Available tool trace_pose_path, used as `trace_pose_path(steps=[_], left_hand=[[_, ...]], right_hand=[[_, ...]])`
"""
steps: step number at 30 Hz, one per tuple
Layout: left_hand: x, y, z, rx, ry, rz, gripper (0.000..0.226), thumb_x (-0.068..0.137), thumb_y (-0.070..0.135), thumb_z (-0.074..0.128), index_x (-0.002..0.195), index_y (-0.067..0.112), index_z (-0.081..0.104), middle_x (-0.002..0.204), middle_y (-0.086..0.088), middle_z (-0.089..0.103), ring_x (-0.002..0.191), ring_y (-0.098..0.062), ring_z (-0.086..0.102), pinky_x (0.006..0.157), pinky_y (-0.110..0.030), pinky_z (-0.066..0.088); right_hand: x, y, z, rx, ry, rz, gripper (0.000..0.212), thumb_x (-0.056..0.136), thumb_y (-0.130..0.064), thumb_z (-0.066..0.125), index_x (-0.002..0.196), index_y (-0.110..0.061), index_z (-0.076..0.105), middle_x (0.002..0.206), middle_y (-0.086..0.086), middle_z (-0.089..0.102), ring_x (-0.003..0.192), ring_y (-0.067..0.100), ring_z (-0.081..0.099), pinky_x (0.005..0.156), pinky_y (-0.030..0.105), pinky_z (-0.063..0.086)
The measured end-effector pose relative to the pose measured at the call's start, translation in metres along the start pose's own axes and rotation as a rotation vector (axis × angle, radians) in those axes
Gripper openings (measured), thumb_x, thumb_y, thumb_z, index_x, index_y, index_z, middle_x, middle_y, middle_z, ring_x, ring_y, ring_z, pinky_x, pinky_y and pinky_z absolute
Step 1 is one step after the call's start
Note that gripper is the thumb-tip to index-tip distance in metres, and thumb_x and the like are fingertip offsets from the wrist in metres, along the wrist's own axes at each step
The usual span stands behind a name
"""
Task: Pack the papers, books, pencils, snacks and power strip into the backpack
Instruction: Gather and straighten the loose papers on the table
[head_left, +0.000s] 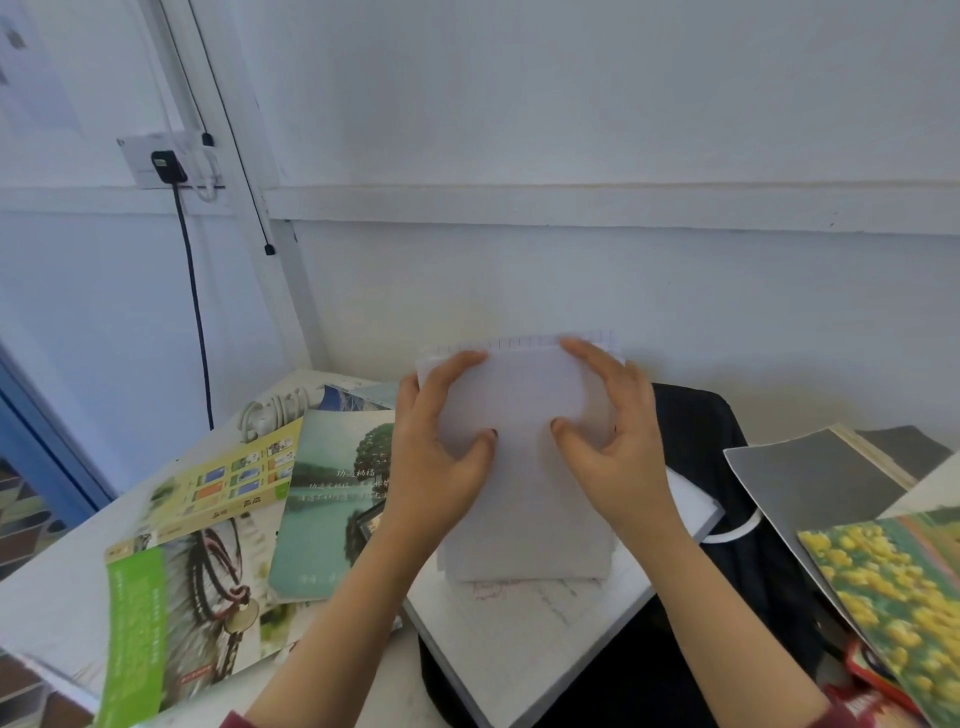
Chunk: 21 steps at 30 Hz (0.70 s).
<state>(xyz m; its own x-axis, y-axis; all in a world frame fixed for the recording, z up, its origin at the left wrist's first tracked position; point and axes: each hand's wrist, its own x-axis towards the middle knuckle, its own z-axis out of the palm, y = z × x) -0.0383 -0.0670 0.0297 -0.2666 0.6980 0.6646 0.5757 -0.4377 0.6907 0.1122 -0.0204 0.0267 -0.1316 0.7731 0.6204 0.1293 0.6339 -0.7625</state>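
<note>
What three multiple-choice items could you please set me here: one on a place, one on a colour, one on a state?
1. Where is the power strip? A) behind the books on the left B) on the floor C) on a chair
2. What colour is the backpack? A) red B) black C) yellow
3. How are the papers? A) crumpled B) lying flat C) stood on edge
Key: 1 A, it peeks out behind those books; 2 B, its fabric is black; 3 C, they rise from their lower edge.
</note>
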Motion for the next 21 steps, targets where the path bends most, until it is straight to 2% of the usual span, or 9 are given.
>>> trace_pose_path(steps=[3,6,10,13,14,18,21], left_hand=[[0.0000,0.0008,-0.0019,0.035,-0.043,0.054,0.071,0.068,0.003,0.063,0.129,0.035,0.043,0.122,-0.004,0.047,0.108,0.014,0.039,0.089,0.000,0.028],[-0.0017,-0.0014,-0.0015,0.073,-0.060,0.062,0.070,0.068,0.007,0.064,0.130,0.033,0.043,0.119,-0.003,0.047,0.105,0.014,0.038,0.088,0.001,0.029],[-0.0042,-0.0046,-0.0028,0.082,-0.045,0.074,0.072,0.068,0.007,0.065,0.130,0.033,0.041,0.121,0.001,0.049,0.110,0.009,0.040,0.089,-0.001,0.027],[-0.0042,-0.0060,-0.0039,0.083,-0.041,0.098,0.081,0.069,0.006,0.066,0.138,0.032,0.032,0.131,0.026,0.039,0.115,0.013,0.036,0.093,-0.001,0.025],[-0.0040,-0.0060,-0.0040,0.090,-0.031,0.104,0.080,0.069,0.006,0.066,0.138,0.031,0.033,0.130,0.029,0.039,0.116,0.013,0.036,0.094,-0.001,0.025],[-0.0037,-0.0035,-0.0027,0.106,0.044,0.131,0.069,0.069,0.003,0.068,0.125,0.033,0.043,0.119,0.024,0.045,0.112,0.013,0.040,0.093,-0.003,0.028],[-0.0057,0.0000,0.0002,0.121,0.121,0.167,0.066,0.070,-0.001,0.069,0.123,0.030,0.045,0.116,0.022,0.046,0.111,0.013,0.041,0.093,-0.004,0.029]], right_hand=[[0.0040,-0.0033,-0.0054,-0.075,-0.003,-0.088,0.064,0.077,-0.007,0.059,0.132,-0.035,0.044,0.121,-0.002,0.041,0.116,-0.005,0.037,0.092,-0.001,0.027],[0.0032,-0.0011,-0.0076,-0.141,0.015,-0.101,0.053,0.078,-0.012,0.059,0.125,-0.034,0.051,0.116,-0.012,0.041,0.111,-0.011,0.037,0.091,0.001,0.030],[-0.0020,0.0000,-0.0094,-0.169,0.011,-0.120,0.055,0.078,-0.008,0.060,0.127,-0.029,0.050,0.114,-0.001,0.047,0.105,-0.008,0.042,0.088,0.001,0.031],[-0.0035,-0.0005,-0.0107,-0.193,-0.001,-0.147,0.063,0.078,-0.001,0.062,0.134,-0.025,0.045,0.111,0.005,0.049,0.100,-0.009,0.043,0.084,0.000,0.032],[-0.0036,-0.0007,-0.0107,-0.199,0.004,-0.150,0.066,0.078,0.003,0.063,0.136,-0.023,0.044,0.111,0.006,0.049,0.100,-0.009,0.043,0.084,0.000,0.031],[-0.0005,-0.0029,-0.0099,-0.224,0.021,-0.185,0.062,0.077,0.008,0.062,0.131,-0.018,0.047,0.116,0.001,0.049,0.109,-0.014,0.039,0.093,0.001,0.027],[-0.0001,-0.0060,-0.0095,-0.239,0.058,-0.243,0.058,0.077,0.010,0.062,0.127,-0.016,0.048,0.116,-0.001,0.048,0.111,-0.012,0.039,0.097,0.004,0.028]])
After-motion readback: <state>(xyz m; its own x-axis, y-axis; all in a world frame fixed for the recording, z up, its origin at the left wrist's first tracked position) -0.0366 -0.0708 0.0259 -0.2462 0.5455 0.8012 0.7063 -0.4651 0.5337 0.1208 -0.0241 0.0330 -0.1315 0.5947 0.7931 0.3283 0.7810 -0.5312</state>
